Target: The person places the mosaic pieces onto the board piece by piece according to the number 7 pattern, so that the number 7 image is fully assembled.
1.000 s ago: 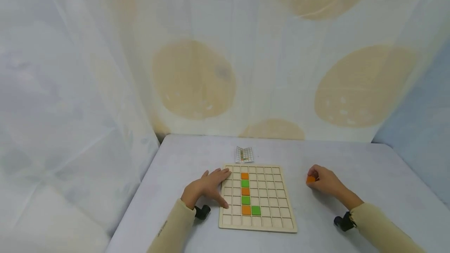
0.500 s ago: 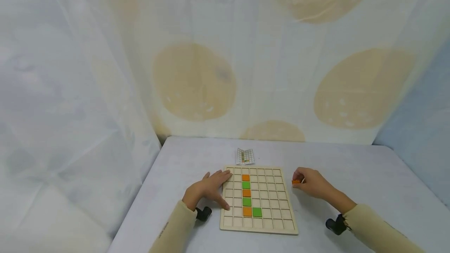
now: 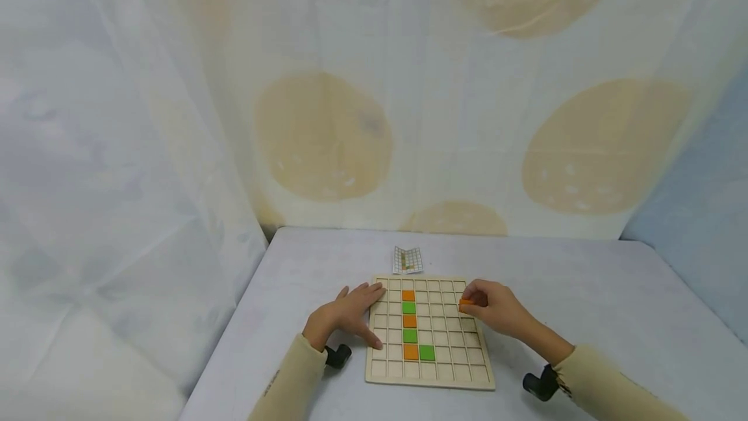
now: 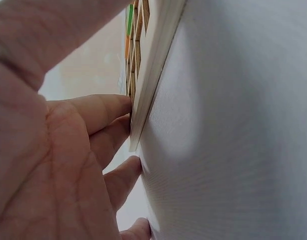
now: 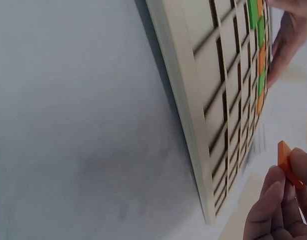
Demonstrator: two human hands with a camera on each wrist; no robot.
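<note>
A small orange tile [image 3: 465, 306] is pinched between the fingertips [image 5: 273, 187] of the right hand [image 3: 493, 309], held just above the upper right part of the wooden grid board [image 3: 431, 379]. In the right wrist view the tile [image 5: 288, 165] is seen edge-on, thin and flat, gripped by its rim. It is judged to be light, stiff and smooth-faced, so it is best taken by two opposite edges with a light pinch; a grip on the flat faces would likely block it from being seated in a cell. It could slip if the pinch is loosened.

The left hand [image 3: 345, 317] is laid flat with relaxed, straight fingers [image 4: 106, 112] against the left edge of the board, nothing being grasped; the board appears to be steadied by it. A column of alternating orange and green tiles [image 3: 410, 321] sits in the grid, with one green tile [image 3: 426, 353] beside its lowest piece. A small folded pattern card [image 3: 407, 260] stands on the counter [image 3: 584, 278] just beyond the board.
</note>
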